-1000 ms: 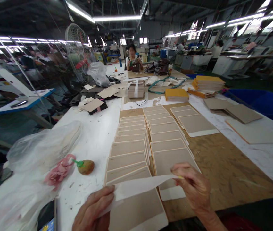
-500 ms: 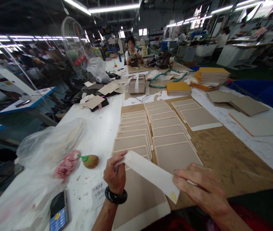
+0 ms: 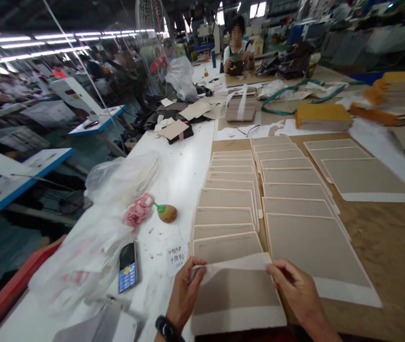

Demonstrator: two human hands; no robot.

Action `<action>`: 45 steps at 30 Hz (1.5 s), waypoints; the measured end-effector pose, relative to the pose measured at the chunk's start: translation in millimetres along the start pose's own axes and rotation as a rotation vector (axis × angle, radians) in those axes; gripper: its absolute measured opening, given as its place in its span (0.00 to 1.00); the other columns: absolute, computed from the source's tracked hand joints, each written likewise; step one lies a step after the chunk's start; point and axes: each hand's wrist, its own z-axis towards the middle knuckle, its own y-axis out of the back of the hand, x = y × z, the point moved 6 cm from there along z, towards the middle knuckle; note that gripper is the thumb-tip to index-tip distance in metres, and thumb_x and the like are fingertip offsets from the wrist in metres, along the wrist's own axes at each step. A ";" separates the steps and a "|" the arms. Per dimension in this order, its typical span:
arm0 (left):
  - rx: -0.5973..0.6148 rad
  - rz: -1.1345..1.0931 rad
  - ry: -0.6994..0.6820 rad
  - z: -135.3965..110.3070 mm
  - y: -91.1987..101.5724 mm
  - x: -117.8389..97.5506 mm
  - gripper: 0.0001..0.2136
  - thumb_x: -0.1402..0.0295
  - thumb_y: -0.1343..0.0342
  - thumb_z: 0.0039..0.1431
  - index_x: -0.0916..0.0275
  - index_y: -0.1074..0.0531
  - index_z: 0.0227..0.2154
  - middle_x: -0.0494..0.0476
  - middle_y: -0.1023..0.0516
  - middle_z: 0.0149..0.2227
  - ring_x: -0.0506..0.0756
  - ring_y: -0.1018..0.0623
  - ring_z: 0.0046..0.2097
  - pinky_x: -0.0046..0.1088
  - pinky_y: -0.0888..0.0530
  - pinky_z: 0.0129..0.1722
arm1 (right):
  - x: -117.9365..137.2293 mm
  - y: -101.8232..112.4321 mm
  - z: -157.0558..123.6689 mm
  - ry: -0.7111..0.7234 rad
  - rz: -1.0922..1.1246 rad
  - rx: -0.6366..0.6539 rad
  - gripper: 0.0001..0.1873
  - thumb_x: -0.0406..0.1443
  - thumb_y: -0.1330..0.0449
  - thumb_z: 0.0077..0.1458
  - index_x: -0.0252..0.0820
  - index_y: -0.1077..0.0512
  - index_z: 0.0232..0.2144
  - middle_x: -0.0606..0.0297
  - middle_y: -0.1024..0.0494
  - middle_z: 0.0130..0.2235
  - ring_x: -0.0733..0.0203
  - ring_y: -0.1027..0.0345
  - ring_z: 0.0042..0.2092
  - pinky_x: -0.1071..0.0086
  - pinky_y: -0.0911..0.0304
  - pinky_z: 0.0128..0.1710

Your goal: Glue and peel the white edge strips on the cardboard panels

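Between my two hands a thin white strip [image 3: 236, 263] is stretched crosswise over a beige rectangular panel [image 3: 238, 292], near that panel's far edge. My left hand [image 3: 186, 290] pinches the strip's left end between thumb and fingers. At the other end, my right hand [image 3: 297, 292] pinches the strip's right corner. A pale band runs along the panel's near edge. Beyond it, similar panels [image 3: 224, 216] overlap in a row going away from me. A second overlapping row [image 3: 305, 237] lies to the right.
Left of the panels are a green-tipped bottle [image 3: 167, 213], a pink cloth [image 3: 139, 211], a mobile phone [image 3: 128, 267] and plastic bags [image 3: 120, 175]. Farther off stand a yellow-topped stack [image 3: 323, 117] and a tied bundle [image 3: 240, 109]. Across the table sits a person [image 3: 238, 52].
The strip was slanted and held up above the panels; now it is level and lower, over the nearest panel's far edge. My hands came closer together. The view has turned left and down.
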 end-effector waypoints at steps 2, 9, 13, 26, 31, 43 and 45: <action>-0.009 0.030 0.077 -4.8 1.4 17.0 0.08 0.63 0.53 0.56 0.60 0.33 0.28 0.46 0.30 0.21 0.50 0.31 0.24 0.24 0.33 0.24 | -14.2 -21.8 -1.0 -0.064 -0.037 0.042 0.16 0.47 0.47 0.49 0.42 0.28 0.24 0.71 0.30 0.18 0.66 0.36 0.21 0.76 0.40 0.22; -0.081 0.096 0.125 20.1 5.6 41.8 0.06 0.65 0.52 0.56 0.57 0.32 0.31 0.47 0.25 0.29 0.52 0.26 0.33 0.27 0.31 0.34 | -27.6 -39.2 21.0 -0.204 -0.159 -0.013 0.19 0.52 0.47 0.43 0.44 0.27 0.25 0.68 0.25 0.23 0.61 0.31 0.27 0.73 0.38 0.30; -0.212 0.152 0.069 15.1 14.7 58.8 0.08 0.68 0.55 0.57 0.58 0.32 0.37 0.51 0.23 0.35 0.53 0.25 0.38 0.28 0.29 0.37 | -34.9 -42.6 29.0 -0.354 -0.249 -0.004 0.23 0.55 0.48 0.40 0.45 0.27 0.26 0.68 0.26 0.22 0.59 0.32 0.27 0.71 0.39 0.29; -0.097 0.794 -0.451 -11.1 -41.0 24.9 0.22 0.81 0.63 0.55 0.61 0.38 0.51 0.54 0.31 0.53 0.56 0.35 0.55 0.35 0.34 0.48 | -46.1 -42.2 25.9 -0.479 -0.305 -0.001 0.24 0.57 0.49 0.38 0.47 0.28 0.27 0.70 0.27 0.23 0.58 0.32 0.29 0.68 0.41 0.32; -0.067 0.855 -0.477 -9.9 -49.7 34.6 0.24 0.82 0.61 0.53 0.65 0.43 0.54 0.56 0.36 0.56 0.56 0.42 0.59 0.36 0.44 0.56 | -49.7 -40.7 27.7 -0.446 -0.318 -0.015 0.24 0.57 0.49 0.40 0.46 0.28 0.28 0.70 0.26 0.23 0.59 0.31 0.28 0.69 0.40 0.30; -0.095 0.595 -0.430 -5.2 -50.0 44.7 0.19 0.67 0.66 0.62 0.59 0.45 0.55 0.57 0.32 0.53 0.55 0.37 0.56 0.35 0.51 0.56 | -28.5 -46.2 39.5 -0.334 -0.245 -0.056 0.18 0.50 0.49 0.48 0.43 0.34 0.21 0.71 0.32 0.19 0.65 0.38 0.21 0.74 0.41 0.22; -0.100 0.588 -0.432 -5.4 -49.1 43.2 0.19 0.66 0.66 0.62 0.58 0.44 0.55 0.57 0.32 0.53 0.55 0.37 0.56 0.34 0.51 0.56 | -27.8 -45.3 39.4 -0.342 -0.263 -0.056 0.18 0.50 0.49 0.48 0.43 0.34 0.20 0.71 0.33 0.18 0.66 0.38 0.20 0.74 0.41 0.22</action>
